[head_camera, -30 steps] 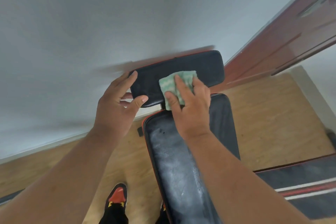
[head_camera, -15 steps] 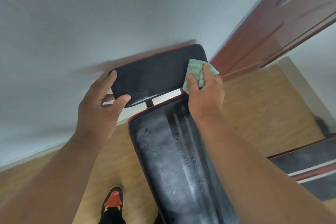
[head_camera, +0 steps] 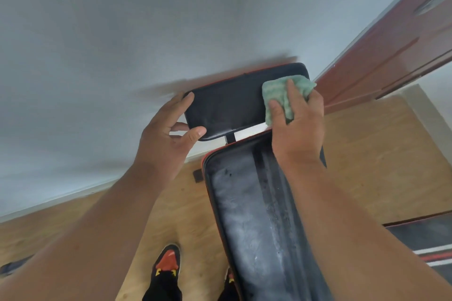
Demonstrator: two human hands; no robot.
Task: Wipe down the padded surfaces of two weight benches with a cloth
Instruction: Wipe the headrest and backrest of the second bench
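A black weight bench with red trim runs away from me: a long back pad [head_camera: 256, 215], dusty with dark wiped streaks, and a small head pad [head_camera: 227, 105] beyond a gap. My right hand [head_camera: 298, 124] presses a folded green cloth [head_camera: 281, 95] onto the right end of the head pad, fingers spread over it. My left hand [head_camera: 168, 129] grips the head pad's left end, with the thumb on top and fingers along the far edge.
A white wall [head_camera: 122, 44] stands just behind the bench, with a dark red door [head_camera: 391, 51] at the right. A black mat with red and white stripes [head_camera: 430, 244] lies on the wooden floor at the right. My shoes [head_camera: 168, 261] stand left of the bench.
My right hand swept the cloth from the middle of the head pad to its right end and now presses it flat there. My left hand keeps its hold on the left end.
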